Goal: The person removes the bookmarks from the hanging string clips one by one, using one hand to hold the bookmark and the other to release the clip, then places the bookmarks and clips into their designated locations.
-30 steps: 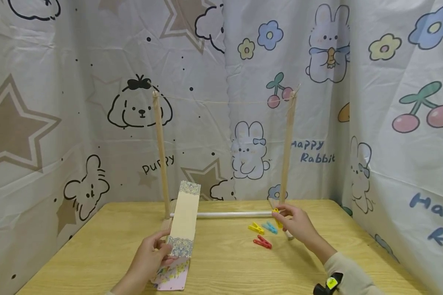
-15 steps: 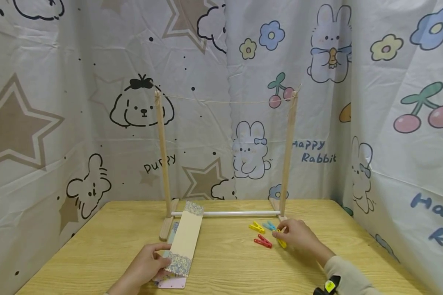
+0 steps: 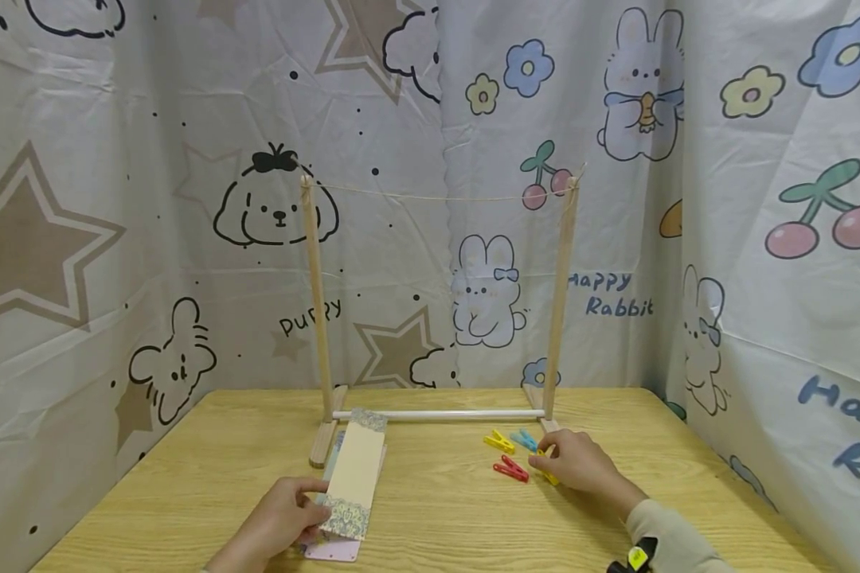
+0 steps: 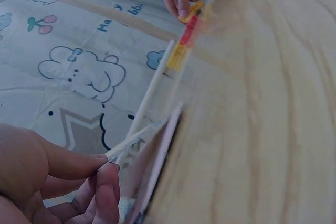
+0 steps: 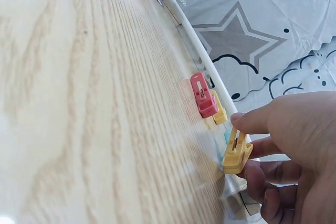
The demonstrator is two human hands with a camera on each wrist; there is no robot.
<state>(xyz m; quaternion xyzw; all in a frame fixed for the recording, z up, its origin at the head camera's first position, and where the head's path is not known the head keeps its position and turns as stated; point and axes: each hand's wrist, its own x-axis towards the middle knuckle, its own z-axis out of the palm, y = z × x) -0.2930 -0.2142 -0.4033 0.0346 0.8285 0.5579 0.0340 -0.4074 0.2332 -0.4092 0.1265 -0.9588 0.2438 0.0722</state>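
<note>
My left hand [image 3: 279, 513] pinches the lower left edge of a long cream card [image 3: 356, 469] with lacy blue-grey ends. The card lies over other cards, of which a pink one [image 3: 333, 551] shows below; in the left wrist view it is tilted, its edge between thumb and fingers [image 4: 108, 187]. On the right, my right hand [image 3: 579, 460] holds a yellow clothespin [image 5: 236, 156] between thumb and fingers, low over the table. Left of that hand lie another yellow clothespin [image 3: 498, 442], a blue clothespin [image 3: 523, 439] and a red clothespin [image 3: 511, 469].
Behind the hands stands a wooden frame with a left post [image 3: 317, 302], a right post [image 3: 561, 302], a string [image 3: 437, 198] across the top and a white rod [image 3: 459, 415] near the table [image 3: 430, 509]. A printed curtain [image 3: 401, 263] surrounds the table's back and sides.
The cream card has come down and nearer, onto the other cards, with my left hand holding it. My right hand has brought the yellow clothespin down and nearer, away from the right post's base.
</note>
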